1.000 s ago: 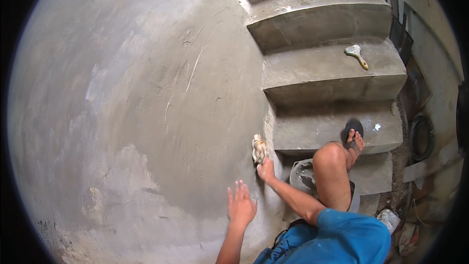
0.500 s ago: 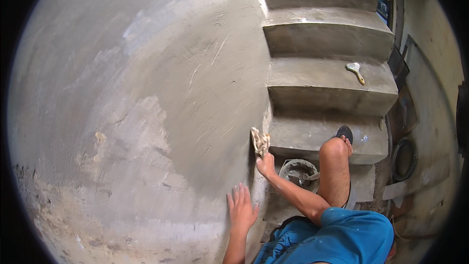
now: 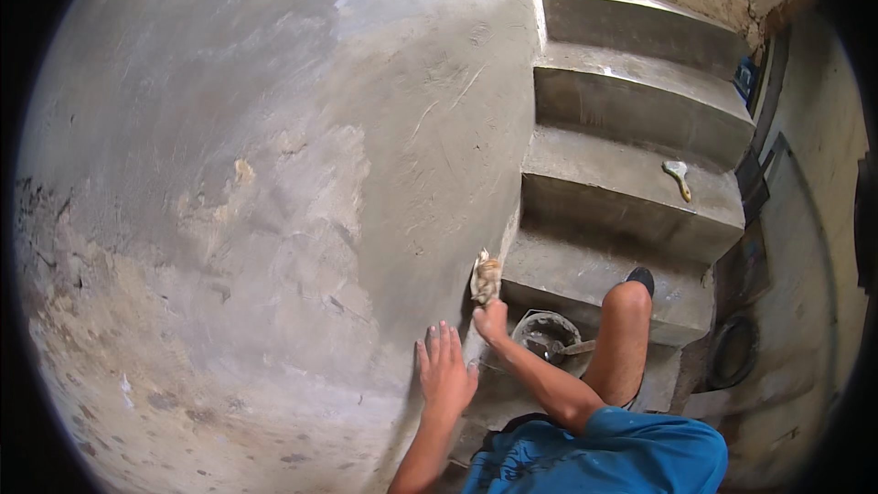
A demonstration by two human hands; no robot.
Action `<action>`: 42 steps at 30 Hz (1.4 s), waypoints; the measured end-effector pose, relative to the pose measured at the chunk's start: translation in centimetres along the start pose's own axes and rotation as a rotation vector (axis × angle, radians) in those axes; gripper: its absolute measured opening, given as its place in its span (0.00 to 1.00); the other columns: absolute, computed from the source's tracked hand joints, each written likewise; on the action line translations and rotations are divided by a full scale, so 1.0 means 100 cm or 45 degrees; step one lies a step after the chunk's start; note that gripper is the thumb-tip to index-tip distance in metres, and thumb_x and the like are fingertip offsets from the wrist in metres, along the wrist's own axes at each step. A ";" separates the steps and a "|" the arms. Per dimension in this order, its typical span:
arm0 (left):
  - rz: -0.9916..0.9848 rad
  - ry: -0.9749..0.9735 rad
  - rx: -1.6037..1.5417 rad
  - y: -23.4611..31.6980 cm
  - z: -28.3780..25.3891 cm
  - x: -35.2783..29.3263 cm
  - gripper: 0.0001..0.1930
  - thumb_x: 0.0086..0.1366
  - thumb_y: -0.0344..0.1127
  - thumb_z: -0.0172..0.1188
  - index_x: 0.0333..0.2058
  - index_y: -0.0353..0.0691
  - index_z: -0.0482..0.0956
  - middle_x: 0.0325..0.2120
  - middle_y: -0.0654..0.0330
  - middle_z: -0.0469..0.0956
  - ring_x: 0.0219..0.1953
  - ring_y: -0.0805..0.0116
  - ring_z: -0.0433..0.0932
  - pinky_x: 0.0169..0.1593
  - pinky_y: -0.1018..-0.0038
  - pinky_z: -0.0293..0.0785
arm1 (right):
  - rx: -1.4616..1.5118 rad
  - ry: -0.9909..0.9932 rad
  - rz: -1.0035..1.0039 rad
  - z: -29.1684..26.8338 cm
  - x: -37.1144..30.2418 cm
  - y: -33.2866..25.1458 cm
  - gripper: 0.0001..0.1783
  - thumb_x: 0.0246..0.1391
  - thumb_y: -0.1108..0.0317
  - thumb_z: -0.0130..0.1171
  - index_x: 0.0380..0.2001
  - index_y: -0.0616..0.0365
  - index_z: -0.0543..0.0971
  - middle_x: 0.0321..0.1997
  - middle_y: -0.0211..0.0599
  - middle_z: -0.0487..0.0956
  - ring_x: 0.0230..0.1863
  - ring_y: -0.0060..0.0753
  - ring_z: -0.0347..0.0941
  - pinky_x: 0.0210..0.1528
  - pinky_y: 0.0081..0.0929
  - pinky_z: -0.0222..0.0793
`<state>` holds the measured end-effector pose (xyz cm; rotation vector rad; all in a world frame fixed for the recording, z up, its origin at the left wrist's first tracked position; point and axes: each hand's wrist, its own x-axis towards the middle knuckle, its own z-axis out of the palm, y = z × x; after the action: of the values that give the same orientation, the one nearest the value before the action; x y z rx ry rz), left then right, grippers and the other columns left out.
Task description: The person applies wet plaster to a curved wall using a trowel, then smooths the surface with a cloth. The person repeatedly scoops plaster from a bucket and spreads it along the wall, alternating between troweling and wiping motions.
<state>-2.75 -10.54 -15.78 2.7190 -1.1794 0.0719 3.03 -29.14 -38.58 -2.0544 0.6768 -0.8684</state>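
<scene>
Their right hand grips a crumpled pale wad at the edge of the wall beside the steps, while the left hand, fingers apart, is before the wall, contact unclear; light, even strokes along that edge would likely smooth it best.

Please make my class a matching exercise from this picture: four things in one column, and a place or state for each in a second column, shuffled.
Column one
1. left hand
2. right hand
3. brush
4. bucket

Column two
A. lying on a stair tread
B. closed on a crumpled pale bundle
C. round-mouthed, with grey material inside
D. holding nothing, fingers spread

Right pairs: 1-D, 2-B, 3-A, 4-C
</scene>
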 end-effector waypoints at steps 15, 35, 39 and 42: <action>-0.148 0.126 -0.055 -0.013 0.039 0.007 0.50 0.66 0.49 0.67 0.77 0.31 0.52 0.81 0.55 0.49 0.82 0.60 0.49 0.81 0.55 0.47 | -0.143 -0.725 0.909 -0.076 -0.176 0.117 0.20 0.50 0.65 0.60 0.42 0.70 0.85 0.37 0.60 0.87 0.44 0.60 0.87 0.45 0.52 0.77; 0.027 0.197 0.001 -0.038 0.072 0.006 0.49 0.68 0.50 0.64 0.78 0.31 0.50 0.82 0.57 0.46 0.83 0.64 0.45 0.82 0.63 0.44 | -0.771 -0.778 0.875 -0.137 -0.205 0.081 0.19 0.51 0.64 0.61 0.40 0.68 0.87 0.47 0.64 0.86 0.52 0.68 0.83 0.57 0.54 0.78; 0.037 0.191 -0.077 -0.037 0.066 0.006 0.48 0.67 0.48 0.66 0.77 0.30 0.53 0.82 0.53 0.45 0.83 0.60 0.44 0.81 0.59 0.46 | -0.723 -0.692 0.901 -0.138 -0.212 0.077 0.21 0.50 0.64 0.61 0.42 0.70 0.86 0.47 0.66 0.85 0.52 0.69 0.82 0.58 0.54 0.77; 0.042 0.171 -0.082 -0.036 0.062 0.006 0.47 0.67 0.48 0.66 0.76 0.29 0.55 0.82 0.52 0.45 0.83 0.58 0.44 0.81 0.56 0.46 | -0.742 -0.661 0.920 -0.138 -0.219 0.076 0.19 0.49 0.65 0.63 0.41 0.68 0.87 0.46 0.63 0.86 0.52 0.66 0.83 0.57 0.54 0.78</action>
<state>0.11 -9.65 -22.30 2.5944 -1.1677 0.2132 -22.41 -24.23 -46.07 -2.1261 1.3456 0.3066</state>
